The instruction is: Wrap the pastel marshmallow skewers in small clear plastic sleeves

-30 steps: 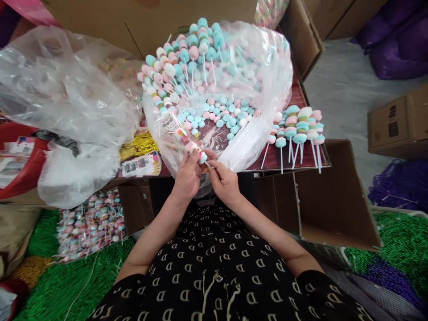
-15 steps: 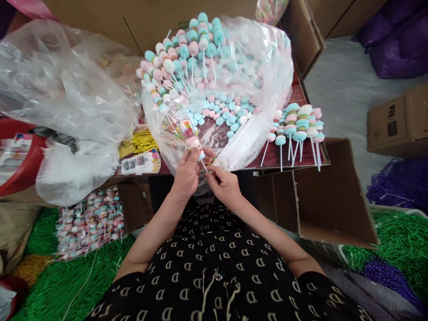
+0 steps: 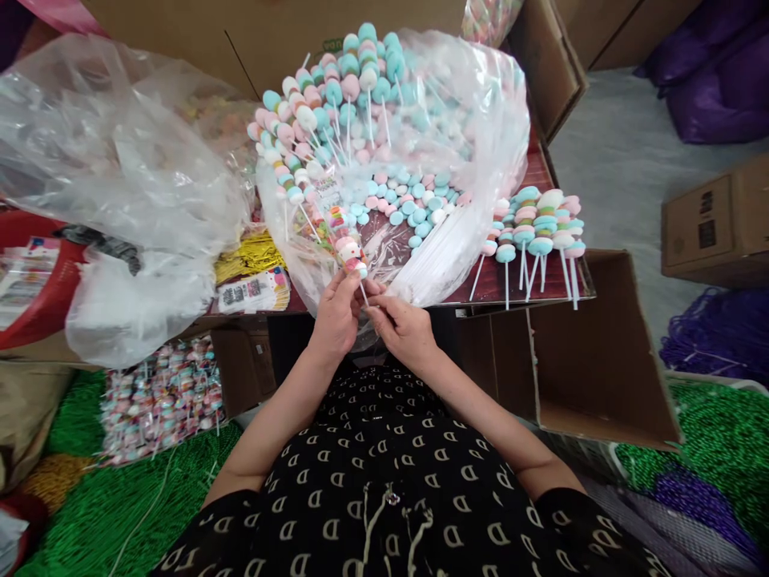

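A marshmallow skewer [image 3: 348, 250] in a printed clear wrapper tilts up and away from my hands. My left hand [image 3: 335, 319] is closed around its lower end, thumb just below the bottom marshmallow. Close beside it, my right hand [image 3: 405, 327] pinches the white stick [image 3: 364, 295] near its end; whether it also grips the wrapper's edge I cannot tell. Behind the hands, a large clear plastic bag [image 3: 498, 152] lies spread with loose pink, blue and white marshmallows [image 3: 414, 210]. Unwrapped marshmallow skewers [image 3: 345, 88] are stacked along its left and far side.
White sticks [image 3: 429, 260] lie right of my hands. More skewers [image 3: 544, 224] rest at the table's right corner. Printed cards [image 3: 255, 292] and gold ties [image 3: 249, 255] are on the left. An open cardboard box [image 3: 601, 353] stands below right; wrapped skewers [image 3: 162, 401] lie below left.
My left hand's grip sits slightly lower, leaving more of the bottom marshmallow showing. My right hand has shifted slightly left and up along the stick.
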Motion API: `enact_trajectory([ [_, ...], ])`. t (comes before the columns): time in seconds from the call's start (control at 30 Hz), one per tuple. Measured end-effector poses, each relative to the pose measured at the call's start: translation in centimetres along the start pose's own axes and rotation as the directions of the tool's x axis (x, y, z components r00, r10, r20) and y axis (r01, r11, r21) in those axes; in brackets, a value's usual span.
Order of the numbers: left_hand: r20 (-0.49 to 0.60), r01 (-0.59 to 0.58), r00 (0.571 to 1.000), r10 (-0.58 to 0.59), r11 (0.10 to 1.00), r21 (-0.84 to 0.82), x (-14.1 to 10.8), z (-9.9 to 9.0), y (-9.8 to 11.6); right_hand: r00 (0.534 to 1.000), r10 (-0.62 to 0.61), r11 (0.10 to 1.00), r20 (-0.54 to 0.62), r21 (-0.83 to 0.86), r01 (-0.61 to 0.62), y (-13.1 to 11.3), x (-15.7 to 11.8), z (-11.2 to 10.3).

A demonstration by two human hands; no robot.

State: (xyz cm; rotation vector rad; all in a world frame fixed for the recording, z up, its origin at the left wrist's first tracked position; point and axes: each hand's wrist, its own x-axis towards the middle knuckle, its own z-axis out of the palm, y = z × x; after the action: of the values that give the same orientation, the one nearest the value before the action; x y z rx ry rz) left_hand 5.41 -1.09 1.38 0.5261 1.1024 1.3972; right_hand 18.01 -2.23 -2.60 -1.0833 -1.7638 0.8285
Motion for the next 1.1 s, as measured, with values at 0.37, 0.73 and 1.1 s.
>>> enact_trajectory([
  [0.37, 0.224, 0.188, 0.957, -0.186, 0.982, 0.014, -0.5, -0.3, 0.5, 0.994, 0.071, 0.994, -0.083, 0.087, -0.064, 0.0, 4.4, -2.4],
  [0.73, 0.225, 0.171, 0.96, -0.169, 0.985, 0.014, -0.2, -0.7, -0.4, 0.992, 0.077, 0.997, -0.101, 0.007, -0.076, 0.1, 4.0, -1.6],
  [1.1, 0.141, 0.076, 0.986, -0.085, 0.995, 0.069, -0.2, -0.4, -1.3, 0.964, 0.208, 0.978, -0.167, 0.007, -0.21, 0.2, 3.3, -0.5],
])
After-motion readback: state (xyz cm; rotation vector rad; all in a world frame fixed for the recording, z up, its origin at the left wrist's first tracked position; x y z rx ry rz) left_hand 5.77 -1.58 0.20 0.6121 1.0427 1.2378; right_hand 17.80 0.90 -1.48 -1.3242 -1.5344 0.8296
